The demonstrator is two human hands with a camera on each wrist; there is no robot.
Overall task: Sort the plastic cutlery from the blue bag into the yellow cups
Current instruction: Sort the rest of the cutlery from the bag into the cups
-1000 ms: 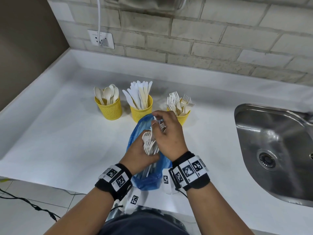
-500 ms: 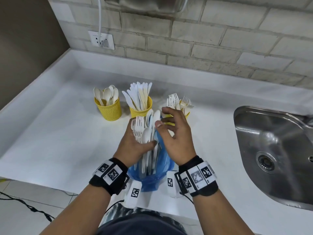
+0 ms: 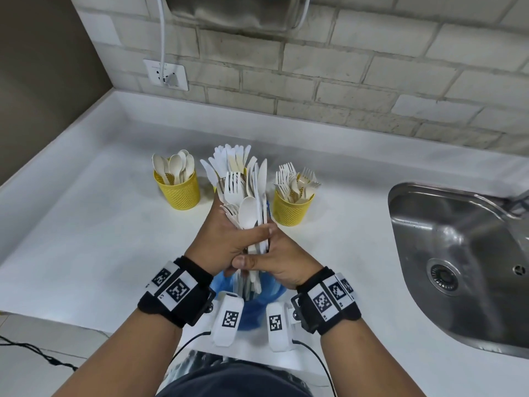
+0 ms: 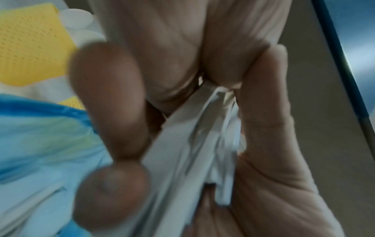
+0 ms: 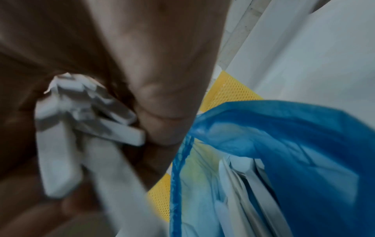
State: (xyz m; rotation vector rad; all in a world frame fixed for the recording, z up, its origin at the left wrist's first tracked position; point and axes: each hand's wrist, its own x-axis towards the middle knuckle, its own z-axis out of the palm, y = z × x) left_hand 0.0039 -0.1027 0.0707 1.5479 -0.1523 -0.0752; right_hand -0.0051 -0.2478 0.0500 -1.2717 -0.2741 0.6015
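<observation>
Both hands grip one upright bundle of white plastic cutlery (image 3: 245,207) (forks, a spoon, knives) above the blue bag (image 3: 252,308). My left hand (image 3: 226,245) wraps the handles from the left; my right hand (image 3: 274,259) clasps them lower from the right. Three yellow mesh cups stand behind: a spoon cup (image 3: 180,190), a knife cup mostly hidden behind the bundle, and a fork cup (image 3: 290,210). The wrist views show the handles (image 4: 192,136) in my fingers, and more cutlery left inside the bag (image 5: 253,184).
A steel sink (image 3: 463,253) lies at the right. The white counter (image 3: 86,224) meets a brick wall with a socket (image 3: 167,74) at the back. The counter's front edge runs below my wrists.
The bundle has risen out of the bag, from low inside it to upright in front of the cups. My right hand moved from the tops down to the handles.
</observation>
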